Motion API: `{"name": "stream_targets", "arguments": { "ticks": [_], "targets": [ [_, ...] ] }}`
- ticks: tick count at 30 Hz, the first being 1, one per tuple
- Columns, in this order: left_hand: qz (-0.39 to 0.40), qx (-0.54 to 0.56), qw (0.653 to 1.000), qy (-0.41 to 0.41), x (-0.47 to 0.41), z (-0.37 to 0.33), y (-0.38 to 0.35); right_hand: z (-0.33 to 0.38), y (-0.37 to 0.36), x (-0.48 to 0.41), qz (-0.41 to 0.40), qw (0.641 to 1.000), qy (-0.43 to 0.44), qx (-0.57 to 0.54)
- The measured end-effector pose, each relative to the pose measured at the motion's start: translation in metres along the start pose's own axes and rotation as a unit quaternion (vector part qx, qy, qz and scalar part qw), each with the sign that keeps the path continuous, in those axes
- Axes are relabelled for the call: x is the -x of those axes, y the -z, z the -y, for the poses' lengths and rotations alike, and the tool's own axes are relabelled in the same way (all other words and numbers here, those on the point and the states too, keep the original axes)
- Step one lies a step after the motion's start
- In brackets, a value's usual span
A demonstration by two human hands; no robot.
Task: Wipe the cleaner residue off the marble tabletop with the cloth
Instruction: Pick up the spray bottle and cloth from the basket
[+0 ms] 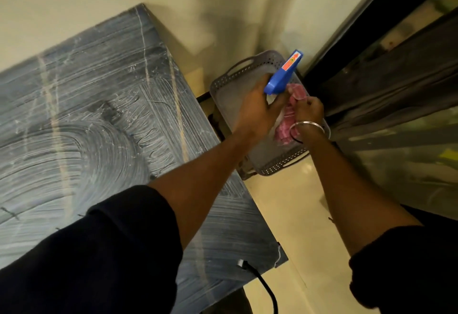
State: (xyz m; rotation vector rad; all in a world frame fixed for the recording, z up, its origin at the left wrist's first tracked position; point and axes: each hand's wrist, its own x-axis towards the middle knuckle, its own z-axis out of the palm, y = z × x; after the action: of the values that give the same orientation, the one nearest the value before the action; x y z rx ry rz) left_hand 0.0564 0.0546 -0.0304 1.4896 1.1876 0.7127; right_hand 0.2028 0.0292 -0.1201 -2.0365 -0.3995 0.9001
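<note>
Both arms reach over the basket [223, 83]; left hand [257, 108] wraps the sprayer [285, 73]; right hand [309, 110] pinches the cloth [283, 130] with curled fingers; whitish swirls streak the tabletop [86, 103].

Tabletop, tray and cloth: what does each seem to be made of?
Tabletop: dark blue-grey stone, probably marble, going by the pale veins. White swirled cleaner streaks dull its surface.
Tray: grey plastic with a matte finish, apparently moulded, with perforated walls and handle slots.
Cloth: soft pink fabric that bunches and folds in the hand. The weave is too blurred to tell.
</note>
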Motion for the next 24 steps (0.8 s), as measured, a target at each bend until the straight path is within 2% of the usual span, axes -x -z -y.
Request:
{"name": "stream_targets", "arguments": {
  "ticks": [2, 4, 8, 11, 13, 14, 16, 19, 22, 24],
  "targets": [
    [-0.015, 0.007, 0.999, -0.04, 0.002, -0.03, 0.01, -0.004, 0.009, -0.019, 0.02, 0.993, -0.036, -0.112],
    [-0.035, 0.026, 0.996, -0.079, 0.007, -0.061, 0.025, 0.012, 0.013, -0.02, 0.024, 0.981, -0.031, -0.188],
    [-0.094, 0.08, 0.987, -0.104, 0.021, -0.113, 0.067, 0.106, 0.028, 0.037, 0.036, 0.95, -0.047, -0.305],
    [-0.127, 0.094, 0.979, -0.127, 0.041, -0.137, 0.111, 0.167, 0.029, 0.092, 0.125, 0.905, -0.068, -0.401],
    [-0.147, 0.099, 0.974, -0.143, 0.061, -0.149, 0.146, 0.196, 0.022, 0.128, 0.198, 0.882, -0.052, -0.424],
    [-0.155, 0.101, 0.971, -0.148, 0.072, -0.151, 0.163, 0.207, 0.017, 0.146, 0.233, 0.88, -0.041, -0.412],
    [-0.171, 0.097, 0.968, -0.154, 0.097, -0.154, 0.2, 0.222, 0.003, 0.18, 0.274, 0.9, -0.003, -0.338],
    [-0.195, 0.082, 0.965, -0.152, 0.142, -0.147, 0.262, 0.229, -0.029, 0.233, 0.307, 0.933, 0.105, -0.158],
    [-0.219, 0.057, 0.964, -0.141, 0.189, -0.126, 0.32, 0.227, -0.072, 0.294, 0.337, 0.904, 0.262, 0.041],
    [-0.239, 0.052, 0.962, -0.12, 0.223, -0.106, 0.359, 0.218, -0.104, 0.334, 0.329, 0.854, 0.384, 0.124]
  ]
}}
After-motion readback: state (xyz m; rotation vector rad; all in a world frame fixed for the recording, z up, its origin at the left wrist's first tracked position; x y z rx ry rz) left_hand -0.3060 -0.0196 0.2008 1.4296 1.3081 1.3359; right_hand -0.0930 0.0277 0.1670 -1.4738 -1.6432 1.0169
